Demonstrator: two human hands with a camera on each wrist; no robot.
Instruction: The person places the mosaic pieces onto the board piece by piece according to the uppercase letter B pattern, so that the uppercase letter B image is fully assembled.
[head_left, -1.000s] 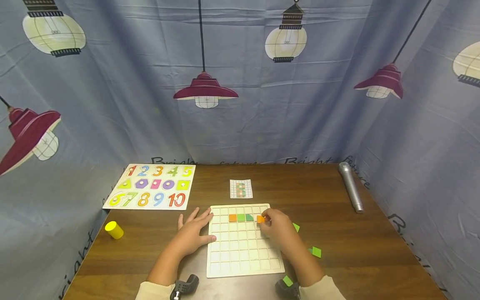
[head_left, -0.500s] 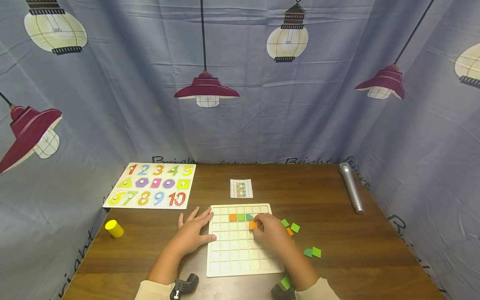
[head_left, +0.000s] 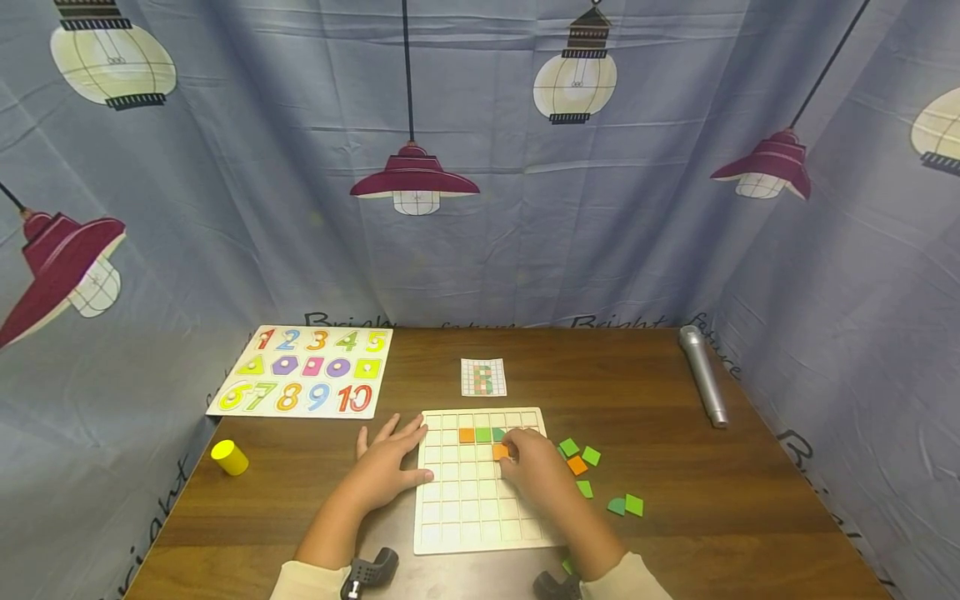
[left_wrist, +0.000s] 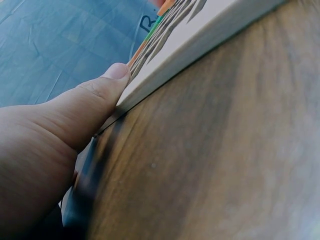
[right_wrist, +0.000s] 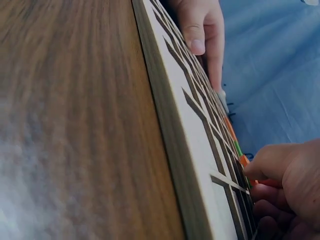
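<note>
A pale wooden grid board (head_left: 457,517) lies on the table. In its second row from the back sit an orange square tile (head_left: 467,435), a green square tile (head_left: 483,434) and a teal rounded tile (head_left: 498,434), side by side. My right hand (head_left: 536,471) pinches another orange tile (head_left: 500,452) between thumb and fingers, just in front of the teal one. Whether that tile touches the board I cannot tell. My left hand (head_left: 382,475) rests at the board's left edge with fingers spread; in the left wrist view its thumb (left_wrist: 102,90) presses the board's side.
Several loose tiles lie right of the board, among them an orange tile (head_left: 577,465) and a teal rounded tile (head_left: 617,506). A small pattern card (head_left: 483,377) is behind the board. Around them are a number puzzle (head_left: 300,372), a yellow cylinder (head_left: 229,457) and a silver microphone (head_left: 702,375).
My right hand has carried the orange tile leftward and slightly toward me, from right of the teal tile to in front of it. My left hand stays in place.
</note>
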